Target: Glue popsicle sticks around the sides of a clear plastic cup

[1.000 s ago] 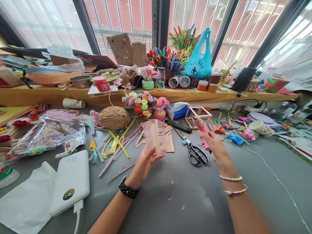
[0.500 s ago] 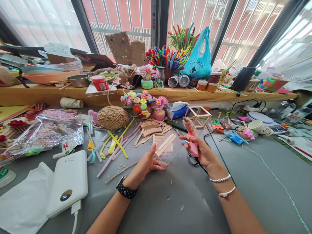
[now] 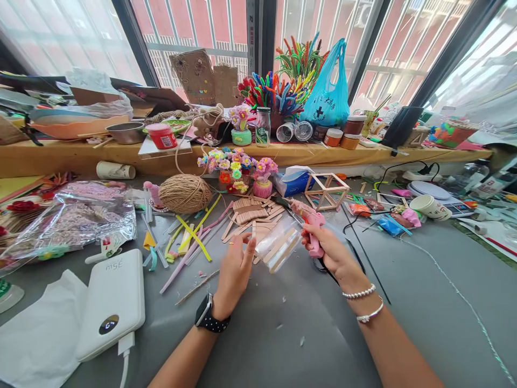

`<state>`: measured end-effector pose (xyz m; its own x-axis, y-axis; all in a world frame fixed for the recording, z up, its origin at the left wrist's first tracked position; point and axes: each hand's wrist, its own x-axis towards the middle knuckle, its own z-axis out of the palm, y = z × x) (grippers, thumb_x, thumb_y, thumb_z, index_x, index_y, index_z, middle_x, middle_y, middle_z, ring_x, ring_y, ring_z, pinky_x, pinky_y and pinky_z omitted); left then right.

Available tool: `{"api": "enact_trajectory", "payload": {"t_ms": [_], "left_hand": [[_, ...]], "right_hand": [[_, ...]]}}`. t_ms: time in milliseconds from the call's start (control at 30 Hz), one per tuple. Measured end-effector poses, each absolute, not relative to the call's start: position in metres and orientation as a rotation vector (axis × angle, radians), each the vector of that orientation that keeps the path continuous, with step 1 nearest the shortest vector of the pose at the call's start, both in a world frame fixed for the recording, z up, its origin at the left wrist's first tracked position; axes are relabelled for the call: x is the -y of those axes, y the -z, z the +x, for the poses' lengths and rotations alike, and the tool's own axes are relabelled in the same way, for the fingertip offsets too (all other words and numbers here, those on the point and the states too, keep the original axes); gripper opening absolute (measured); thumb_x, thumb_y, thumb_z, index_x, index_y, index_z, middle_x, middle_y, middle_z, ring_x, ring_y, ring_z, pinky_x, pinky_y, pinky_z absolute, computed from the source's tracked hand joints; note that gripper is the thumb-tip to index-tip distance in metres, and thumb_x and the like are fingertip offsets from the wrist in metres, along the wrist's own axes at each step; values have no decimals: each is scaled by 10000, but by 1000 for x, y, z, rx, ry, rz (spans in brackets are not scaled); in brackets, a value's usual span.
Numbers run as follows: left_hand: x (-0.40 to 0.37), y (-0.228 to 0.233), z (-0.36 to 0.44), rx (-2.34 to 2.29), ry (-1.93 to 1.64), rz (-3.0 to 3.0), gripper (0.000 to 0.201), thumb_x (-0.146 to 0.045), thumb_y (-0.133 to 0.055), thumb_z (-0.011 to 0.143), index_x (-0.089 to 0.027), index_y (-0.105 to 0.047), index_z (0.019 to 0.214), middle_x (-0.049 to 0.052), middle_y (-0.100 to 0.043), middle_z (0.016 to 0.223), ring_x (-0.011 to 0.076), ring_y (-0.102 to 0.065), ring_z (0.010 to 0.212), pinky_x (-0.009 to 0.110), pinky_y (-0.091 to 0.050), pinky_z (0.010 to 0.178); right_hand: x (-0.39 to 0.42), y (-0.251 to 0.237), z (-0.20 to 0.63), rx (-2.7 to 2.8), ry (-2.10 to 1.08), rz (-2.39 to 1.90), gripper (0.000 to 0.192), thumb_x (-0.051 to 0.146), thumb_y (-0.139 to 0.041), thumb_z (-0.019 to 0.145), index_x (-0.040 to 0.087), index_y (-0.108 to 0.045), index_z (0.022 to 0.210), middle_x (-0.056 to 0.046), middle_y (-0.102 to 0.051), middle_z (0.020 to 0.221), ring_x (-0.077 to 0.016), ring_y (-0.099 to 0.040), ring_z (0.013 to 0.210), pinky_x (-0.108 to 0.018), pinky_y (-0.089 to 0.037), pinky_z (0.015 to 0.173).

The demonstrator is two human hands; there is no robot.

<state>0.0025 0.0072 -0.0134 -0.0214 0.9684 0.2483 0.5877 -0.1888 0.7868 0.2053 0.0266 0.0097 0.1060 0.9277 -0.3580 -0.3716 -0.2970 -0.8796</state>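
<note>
My right hand (image 3: pixel 325 248) is wrapped around a pink glue gun (image 3: pixel 312 218), its nozzle pointing up and left. Just left of it is a clear plastic sheet (image 3: pixel 263 243) with flat wooden craft sticks (image 3: pixel 286 249) on it; whether my right fingers also touch the sheet I cannot tell. My left hand (image 3: pixel 234 272), wearing a dark watch, is apart from the sheet, its thumb and fingers separated, close to the loose sticks. A pile of craft sticks (image 3: pixel 248 211) lies beyond it. An open stick frame (image 3: pixel 327 191) stands behind the glue gun.
A twine ball (image 3: pixel 184 193), yellow and pink strips (image 3: pixel 198 233) and a white power bank (image 3: pixel 115 302) lie to the left. Scissors and a black cable (image 3: pixel 355 253) are by my right hand. Pipe-cleaner flowers (image 3: pixel 232 167) stand below the crowded ledge (image 3: pixel 226 156).
My left hand has let go of the plastic sheet and moved left. The sheet with its sticks has turned and sits nearer my right hand. The glue gun has tipped to the left.
</note>
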Motion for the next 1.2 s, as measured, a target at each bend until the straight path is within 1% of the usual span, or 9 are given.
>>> {"api": "enact_trajectory", "payload": {"t_ms": [67,133,200,300,433,567,800,1000,1200], "left_hand": [[-7,13,0,-1596,-1244,2013,381,-466,-349,859,-161,-538,988,85,-559,980,127,-548,614,309,-483,644],[-5,14,0,-1408,-1327,2289,345,-426,-469,823,-181,-515,1060,86,-543,1007,156,-572,753,313,-489,700],[-4,14,2,-1204,-1295,2552,408,-388,-562,779,-208,-477,1134,94,-540,1063,205,-544,960,350,-466,817],[-2,14,5,-1120,-1232,2715,475,-353,-593,766,-209,-437,1191,120,-516,1159,237,-487,1084,392,-420,902],[6,16,9,-967,-1298,2856,340,-262,-587,776,-217,-514,1106,89,-605,1024,216,-552,961,365,-440,846],[19,19,24,-638,-813,3020,159,-244,-487,835,-154,-587,921,63,-632,767,169,-575,689,281,-479,600],[20,20,33,-707,-475,3030,227,-122,-376,868,-123,-554,1009,61,-624,822,173,-565,730,286,-497,633],[19,25,31,-808,-584,2951,237,-125,-371,869,-141,-589,961,73,-626,807,174,-569,728,280,-491,625],[13,16,23,-773,-872,2290,225,-207,-448,855,-197,-655,942,67,-655,826,142,-597,727,245,-474,651]], "right_hand": [[-28,-9,205,611,-1442,-1243,183,249,-702,586,139,-557,608,14,-566,479,-54,-494,407,-128,-338,326],[-29,-8,204,586,-1420,-1236,190,241,-717,568,143,-559,608,17,-568,485,-53,-492,406,-132,-353,334],[-29,-8,203,568,-1401,-1222,199,243,-731,551,149,-563,601,17,-569,493,-60,-504,418,-139,-363,336],[-29,-7,202,554,-1380,-1193,194,243,-740,546,156,-579,610,10,-588,527,-73,-525,449,-151,-387,349],[-28,-5,201,530,-1373,-1182,164,234,-723,582,146,-586,605,-8,-607,547,-66,-525,446,-145,-390,351],[-29,-3,202,510,-1370,-1183,139,232,-698,616,138,-596,615,-21,-625,573,-63,-533,444,-140,-396,349],[-29,0,203,484,-1357,-1162,115,213,-702,615,147,-616,652,-15,-649,621,-80,-593,513,-146,-480,421],[-30,-3,202,475,-1368,-1144,143,198,-714,597,166,-599,675,-22,-670,689,-115,-642,594,-178,-537,493],[-29,-8,209,485,-1332,-1125,160,226,-707,607,167,-601,712,-26,-665,732,-115,-646,615,-188,-551,543]]}}
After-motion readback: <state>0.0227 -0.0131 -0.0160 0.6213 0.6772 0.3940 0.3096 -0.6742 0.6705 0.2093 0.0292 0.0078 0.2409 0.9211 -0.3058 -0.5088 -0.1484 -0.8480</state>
